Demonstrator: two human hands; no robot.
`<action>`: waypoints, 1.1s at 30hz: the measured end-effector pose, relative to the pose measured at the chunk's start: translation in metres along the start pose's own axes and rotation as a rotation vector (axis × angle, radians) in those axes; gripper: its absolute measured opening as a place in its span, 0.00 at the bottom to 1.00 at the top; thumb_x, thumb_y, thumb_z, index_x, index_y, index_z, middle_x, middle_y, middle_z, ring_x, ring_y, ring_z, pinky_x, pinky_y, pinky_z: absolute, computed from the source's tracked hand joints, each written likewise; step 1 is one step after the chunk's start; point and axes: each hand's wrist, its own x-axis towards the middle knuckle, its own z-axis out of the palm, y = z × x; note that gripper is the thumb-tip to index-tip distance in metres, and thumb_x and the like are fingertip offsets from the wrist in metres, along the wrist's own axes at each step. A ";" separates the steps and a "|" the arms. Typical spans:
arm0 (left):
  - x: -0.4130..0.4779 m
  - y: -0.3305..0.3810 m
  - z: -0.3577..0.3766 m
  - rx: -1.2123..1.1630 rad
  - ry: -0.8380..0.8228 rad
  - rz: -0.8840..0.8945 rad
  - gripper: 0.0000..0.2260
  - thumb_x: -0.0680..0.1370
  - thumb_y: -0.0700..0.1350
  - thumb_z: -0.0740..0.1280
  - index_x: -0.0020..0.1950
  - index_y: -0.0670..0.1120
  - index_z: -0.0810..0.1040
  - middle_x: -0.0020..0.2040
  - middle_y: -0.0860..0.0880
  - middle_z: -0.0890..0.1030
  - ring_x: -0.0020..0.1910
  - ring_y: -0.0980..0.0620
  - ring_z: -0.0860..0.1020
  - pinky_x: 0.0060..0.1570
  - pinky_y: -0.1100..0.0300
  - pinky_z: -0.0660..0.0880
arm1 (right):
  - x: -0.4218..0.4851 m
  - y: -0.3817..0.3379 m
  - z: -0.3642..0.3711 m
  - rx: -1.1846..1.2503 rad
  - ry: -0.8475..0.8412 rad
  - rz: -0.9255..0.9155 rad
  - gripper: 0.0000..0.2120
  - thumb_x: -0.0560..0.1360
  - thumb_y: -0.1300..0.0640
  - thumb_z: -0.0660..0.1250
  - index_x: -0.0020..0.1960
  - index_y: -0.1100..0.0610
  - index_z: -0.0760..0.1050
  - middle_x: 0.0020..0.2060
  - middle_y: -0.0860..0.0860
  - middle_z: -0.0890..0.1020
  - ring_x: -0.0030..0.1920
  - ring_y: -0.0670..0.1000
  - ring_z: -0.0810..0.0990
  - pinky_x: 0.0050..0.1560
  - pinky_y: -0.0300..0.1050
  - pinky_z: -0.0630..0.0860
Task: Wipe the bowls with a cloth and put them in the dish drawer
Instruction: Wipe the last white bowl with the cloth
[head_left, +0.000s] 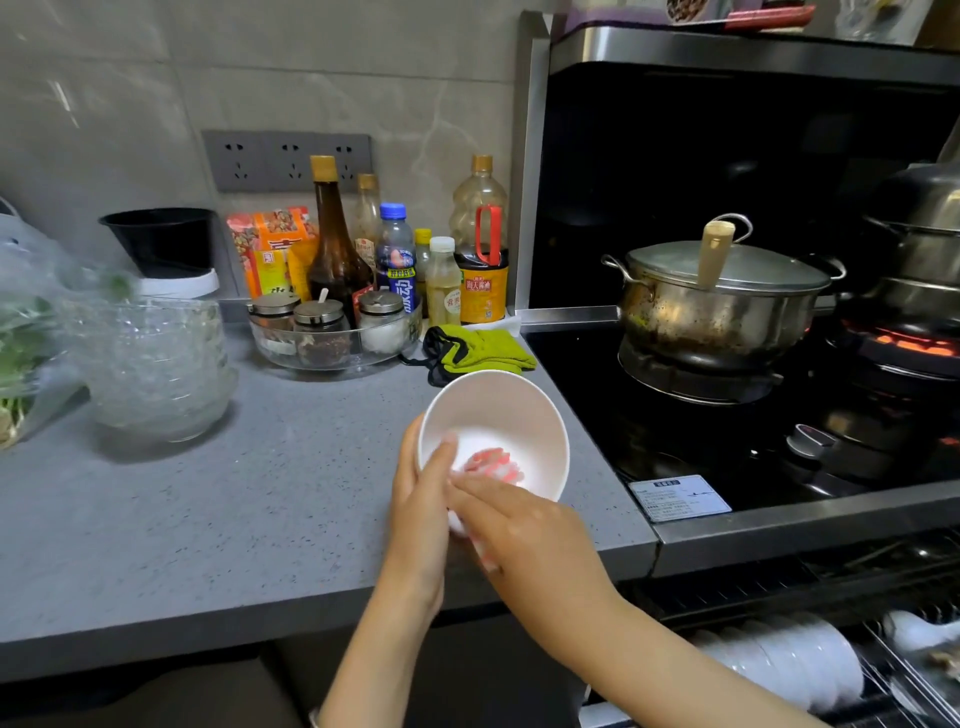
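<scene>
White bowl (498, 410), held above the bench's (260, 493) near right edge: stiff, light, probably slick and breakable. Left hand (421, 512) grips its near rim, the sensible hold; right hand (527, 527) clasps the cloth (491, 462) inside.

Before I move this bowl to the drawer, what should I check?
1. Grip on bowl: ok, left hand holds its rim.
2. Wiping finished: not ok, right hand holds the cloth inside the bowl.
3. Drawer open: ok, stacked bowls show inside.
4. Free slot in drawer: cannot tell, partly out of view.
5. Bowl dry: cannot tell.
</scene>
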 end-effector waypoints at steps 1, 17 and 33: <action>0.002 0.003 -0.003 0.004 0.011 -0.006 0.13 0.80 0.48 0.61 0.63 0.48 0.75 0.56 0.42 0.82 0.54 0.43 0.81 0.56 0.45 0.76 | -0.001 0.002 0.001 -0.005 -0.025 -0.029 0.20 0.62 0.63 0.77 0.53 0.54 0.83 0.51 0.47 0.84 0.49 0.46 0.83 0.35 0.37 0.77; 0.004 0.009 -0.014 0.145 -0.035 0.055 0.08 0.80 0.45 0.61 0.56 0.49 0.78 0.44 0.51 0.85 0.42 0.56 0.83 0.38 0.68 0.76 | -0.006 0.012 0.004 0.080 -0.039 -0.113 0.11 0.73 0.49 0.62 0.48 0.50 0.81 0.46 0.45 0.85 0.46 0.44 0.82 0.37 0.37 0.76; 0.009 0.017 -0.020 0.184 -0.003 0.120 0.09 0.82 0.47 0.58 0.52 0.54 0.77 0.50 0.51 0.82 0.48 0.54 0.80 0.45 0.61 0.75 | -0.003 0.025 0.002 -0.065 -0.117 -0.219 0.16 0.73 0.49 0.61 0.49 0.56 0.84 0.49 0.49 0.85 0.53 0.49 0.82 0.55 0.42 0.76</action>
